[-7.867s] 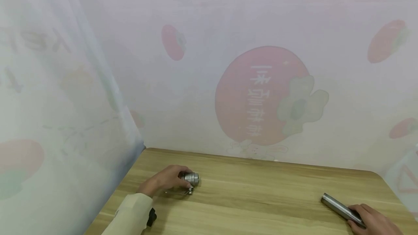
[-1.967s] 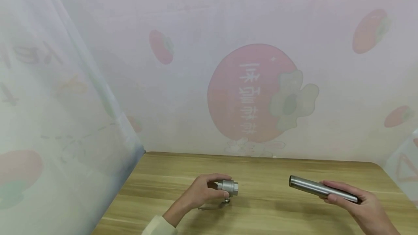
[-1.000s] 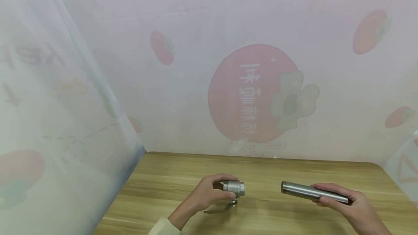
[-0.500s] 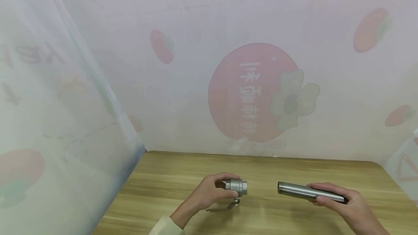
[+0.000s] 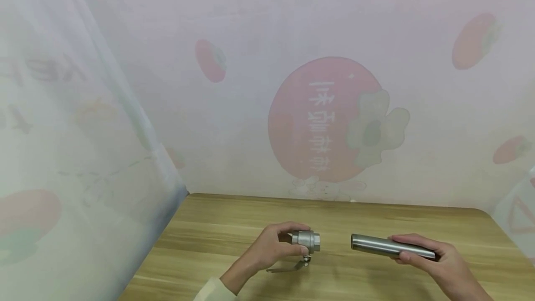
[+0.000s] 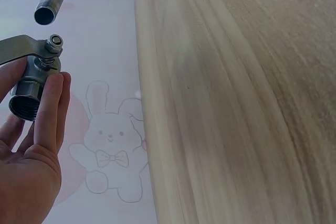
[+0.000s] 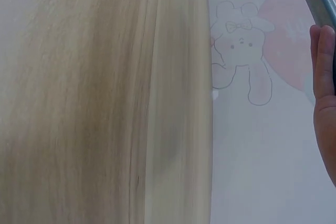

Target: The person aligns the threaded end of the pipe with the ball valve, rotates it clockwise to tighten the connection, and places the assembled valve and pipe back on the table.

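Observation:
My left hand (image 5: 271, 247) grips a metal ball valve (image 5: 306, 241) between thumb and fingers, above the table. The valve's lever handle (image 5: 288, 269) hangs below it and points back to the left. In the left wrist view the valve's threaded opening (image 6: 24, 107) shows, with the lever (image 6: 21, 49) across the upper side. Over to the right, my right hand (image 5: 439, 259) holds a steel pipe (image 5: 388, 246) near its far right end. The pipe's open end faces the valve, and a gap separates the two. Only part of the pipe (image 7: 318, 1) appears in the right wrist view.
A wood-grain table (image 5: 225, 215) lies under both hands. Behind it hangs a pale curtain (image 5: 234, 120) printed with red fruit, and another curtain (image 5: 104, 161) runs along the left side.
Both things have been lifted off the table since the oldest frame. Over the last two seconds the valve has moved right and the pipe left, narrowing the gap.

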Demonstrator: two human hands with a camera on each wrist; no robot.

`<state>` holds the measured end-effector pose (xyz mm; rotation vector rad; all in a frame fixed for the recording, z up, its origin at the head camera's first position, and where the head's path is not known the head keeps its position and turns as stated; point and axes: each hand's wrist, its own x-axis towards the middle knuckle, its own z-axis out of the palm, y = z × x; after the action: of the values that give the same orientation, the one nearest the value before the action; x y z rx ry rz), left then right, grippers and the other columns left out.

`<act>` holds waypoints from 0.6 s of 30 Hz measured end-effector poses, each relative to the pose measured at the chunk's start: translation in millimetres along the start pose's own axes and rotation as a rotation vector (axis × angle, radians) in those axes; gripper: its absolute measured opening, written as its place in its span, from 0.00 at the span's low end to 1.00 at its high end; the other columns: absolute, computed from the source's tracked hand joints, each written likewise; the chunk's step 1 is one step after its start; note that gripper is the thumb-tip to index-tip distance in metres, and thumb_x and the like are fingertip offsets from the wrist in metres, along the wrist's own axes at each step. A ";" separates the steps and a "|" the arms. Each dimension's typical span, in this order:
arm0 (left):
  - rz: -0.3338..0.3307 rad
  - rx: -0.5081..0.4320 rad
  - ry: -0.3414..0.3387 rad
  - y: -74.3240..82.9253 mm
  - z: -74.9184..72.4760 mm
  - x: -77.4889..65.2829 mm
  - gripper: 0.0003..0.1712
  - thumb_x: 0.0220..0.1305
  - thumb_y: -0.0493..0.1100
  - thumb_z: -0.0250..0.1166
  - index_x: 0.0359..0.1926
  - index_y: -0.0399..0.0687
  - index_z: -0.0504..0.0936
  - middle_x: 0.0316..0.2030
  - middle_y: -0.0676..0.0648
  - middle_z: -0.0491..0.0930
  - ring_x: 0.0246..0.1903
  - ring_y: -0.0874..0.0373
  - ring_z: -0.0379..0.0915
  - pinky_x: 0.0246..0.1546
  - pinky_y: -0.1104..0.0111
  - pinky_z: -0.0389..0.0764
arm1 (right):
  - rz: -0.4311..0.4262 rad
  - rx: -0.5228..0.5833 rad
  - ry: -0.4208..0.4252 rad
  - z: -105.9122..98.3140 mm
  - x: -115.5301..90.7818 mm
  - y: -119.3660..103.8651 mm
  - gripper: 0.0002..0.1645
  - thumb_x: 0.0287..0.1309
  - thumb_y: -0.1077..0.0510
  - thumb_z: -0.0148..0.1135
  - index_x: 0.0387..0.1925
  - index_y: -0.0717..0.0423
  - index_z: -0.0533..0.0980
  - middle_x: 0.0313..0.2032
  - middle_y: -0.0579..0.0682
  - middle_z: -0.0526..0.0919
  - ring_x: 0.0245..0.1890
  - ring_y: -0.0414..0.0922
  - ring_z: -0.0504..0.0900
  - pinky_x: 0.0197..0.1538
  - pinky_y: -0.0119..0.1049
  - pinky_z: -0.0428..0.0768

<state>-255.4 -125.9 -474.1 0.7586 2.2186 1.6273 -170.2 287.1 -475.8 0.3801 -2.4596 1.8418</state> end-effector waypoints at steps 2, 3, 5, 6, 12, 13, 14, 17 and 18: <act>0.000 -0.005 -0.004 0.6 0.5 0.3 0.25 0.66 0.48 0.80 0.64 0.60 0.88 0.54 0.48 0.88 0.46 0.56 0.85 0.45 0.69 0.86 | -0.002 -0.006 -0.001 0.5 0.2 -0.2 0.22 0.76 0.69 0.62 0.67 0.67 0.79 0.54 0.35 0.91 0.47 0.44 0.94 0.50 0.34 0.89; 0.000 -0.009 -0.006 0.8 0.8 0.5 0.26 0.66 0.48 0.80 0.64 0.60 0.88 0.55 0.48 0.88 0.46 0.56 0.85 0.45 0.69 0.86 | -0.001 -0.005 -0.001 0.8 0.4 -0.3 0.22 0.76 0.69 0.62 0.67 0.67 0.79 0.54 0.35 0.91 0.47 0.44 0.94 0.50 0.35 0.89; 0.002 -0.018 -0.009 1.4 1.5 1.0 0.26 0.66 0.48 0.80 0.64 0.60 0.88 0.55 0.47 0.88 0.46 0.55 0.85 0.45 0.69 0.87 | 0.003 -0.003 -0.004 1.4 0.9 -0.5 0.22 0.76 0.69 0.62 0.67 0.67 0.80 0.55 0.35 0.91 0.47 0.45 0.94 0.51 0.35 0.90; 0.002 -0.020 -0.009 1.5 1.9 1.2 0.26 0.66 0.48 0.80 0.64 0.60 0.88 0.55 0.48 0.88 0.46 0.55 0.85 0.45 0.68 0.87 | 0.004 -0.002 -0.005 1.8 1.2 -0.6 0.22 0.76 0.69 0.62 0.67 0.67 0.80 0.55 0.35 0.91 0.48 0.45 0.94 0.51 0.35 0.90; 0.004 -0.017 -0.004 1.8 5.6 1.8 0.25 0.66 0.50 0.80 0.63 0.63 0.88 0.54 0.50 0.88 0.47 0.53 0.86 0.46 0.68 0.87 | 0.014 0.001 -0.014 4.8 2.1 -1.9 0.22 0.77 0.68 0.62 0.68 0.66 0.79 0.56 0.33 0.90 0.48 0.45 0.94 0.51 0.36 0.89; 0.004 -0.018 -0.004 1.9 6.2 1.9 0.25 0.66 0.50 0.80 0.63 0.63 0.88 0.54 0.51 0.88 0.47 0.52 0.86 0.46 0.68 0.87 | 0.014 0.001 -0.016 5.4 2.2 -2.1 0.22 0.77 0.68 0.62 0.68 0.66 0.79 0.56 0.33 0.90 0.48 0.45 0.94 0.51 0.36 0.89; 0.005 -0.017 -0.005 1.8 6.8 2.0 0.25 0.66 0.50 0.80 0.63 0.63 0.88 0.54 0.51 0.88 0.48 0.52 0.86 0.46 0.68 0.87 | 0.013 0.000 -0.017 5.9 2.3 -2.4 0.22 0.77 0.68 0.62 0.68 0.66 0.79 0.55 0.33 0.90 0.48 0.45 0.94 0.51 0.36 0.89; 0.009 -0.017 -0.008 1.7 8.1 2.6 0.26 0.66 0.50 0.80 0.64 0.62 0.88 0.54 0.52 0.88 0.48 0.51 0.86 0.46 0.68 0.87 | 0.003 0.005 -0.023 7.6 3.2 -2.8 0.21 0.77 0.68 0.62 0.67 0.67 0.80 0.55 0.34 0.91 0.47 0.45 0.94 0.51 0.37 0.90; 0.010 -0.017 -0.009 1.8 8.5 2.7 0.26 0.66 0.50 0.80 0.64 0.62 0.88 0.54 0.52 0.88 0.48 0.51 0.86 0.46 0.68 0.87 | -0.002 0.006 -0.025 8.1 3.5 -3.0 0.21 0.76 0.68 0.62 0.67 0.67 0.80 0.55 0.35 0.91 0.47 0.45 0.94 0.51 0.38 0.90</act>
<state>-252.8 -117.2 -474.9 0.7721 2.1958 1.6422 -172.0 278.0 -474.8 0.4088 -2.4690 1.8557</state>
